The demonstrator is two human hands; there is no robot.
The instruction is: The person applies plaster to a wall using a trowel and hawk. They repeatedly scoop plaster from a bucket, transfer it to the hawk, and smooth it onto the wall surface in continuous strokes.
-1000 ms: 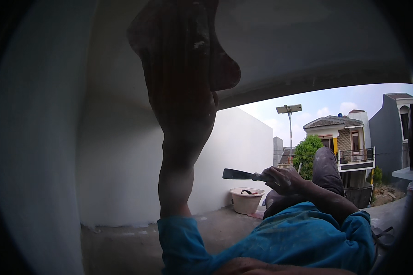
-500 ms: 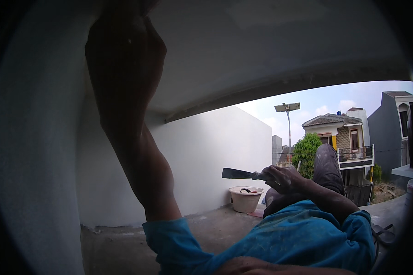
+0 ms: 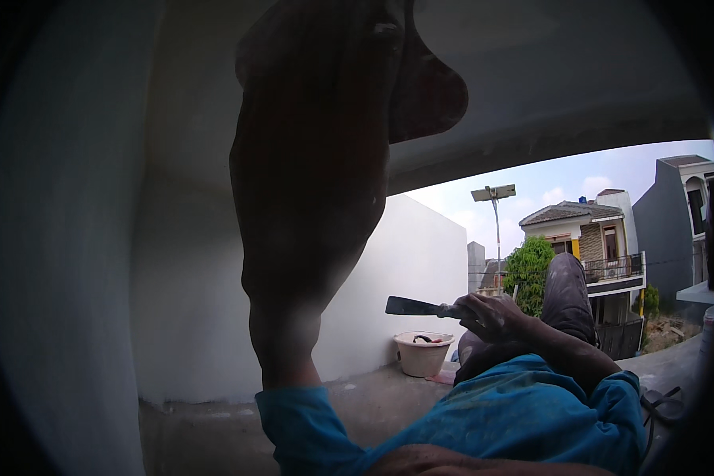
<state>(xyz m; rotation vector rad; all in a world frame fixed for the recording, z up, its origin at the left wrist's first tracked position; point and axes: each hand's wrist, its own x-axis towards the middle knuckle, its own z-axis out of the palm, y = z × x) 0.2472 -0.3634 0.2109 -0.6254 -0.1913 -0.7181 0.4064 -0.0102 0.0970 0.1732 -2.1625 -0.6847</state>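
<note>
My left hand (image 3: 317, 103) is raised close to the view, dark against the ceiling (image 3: 523, 63). It is closed on a flat, dark reddish piece with a rounded corner (image 3: 432, 95); its kind is too dark to tell, and its upper part runs out of view. Whether that piece touches the ceiling I cannot tell. Lower and to the right, over my lap, my right hand (image 3: 493, 316) is wrapped round the handle of a putty knife (image 3: 412, 306), its blade pointing left. Pale smears mark the right hand and forearm.
A pale tub (image 3: 423, 355) with a few things in it stands on the floor by the white wall (image 3: 404, 246). My bent knee (image 3: 567, 293) rises at the right, near an open side facing houses and a lamp post (image 3: 497, 222). A dark strap (image 3: 662, 406) lies at the lower right.
My left hand and forearm have swung to the right and come nearer the view, bringing the dark reddish piece into sight. The right hand with the putty knife has barely shifted.
</note>
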